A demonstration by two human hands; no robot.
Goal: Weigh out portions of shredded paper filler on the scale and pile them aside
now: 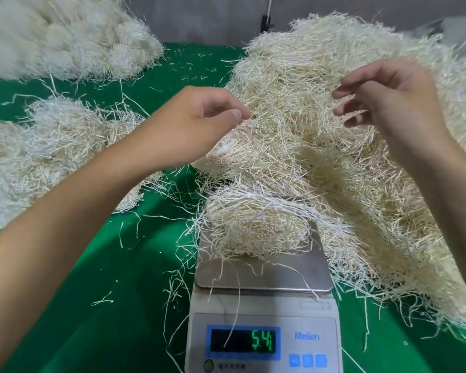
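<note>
Your left hand (189, 127) reaches out over the green desk (105, 292) to the near edge of the big heap of shredded paper (320, 135). Its thumb and forefinger meet tip to tip and its other fingers (213, 102) are curled under. I cannot tell whether any strands are caught in that pinch.

Your right hand (396, 103) hovers above the same heap, farther right. Its fingers (345, 94) are loosely bent and spread apart, with nothing in them.

The scale (267, 278) stands in front of you, between your forearms. A loose portion (256, 222) of the filler lies on the back half of its steel pan, and stray strands trail over the front edge and down across the display (242, 344). The green digits read about 5.4; a strand crosses the screen and the last digit is unclear. The heap presses against the right side of the scale.

To your left, weighed piles (51, 146) lie bunched together on the desk. A larger, blurred mound (65, 36) sits behind them by the wall. Single strands are scattered across the green surface.
</note>
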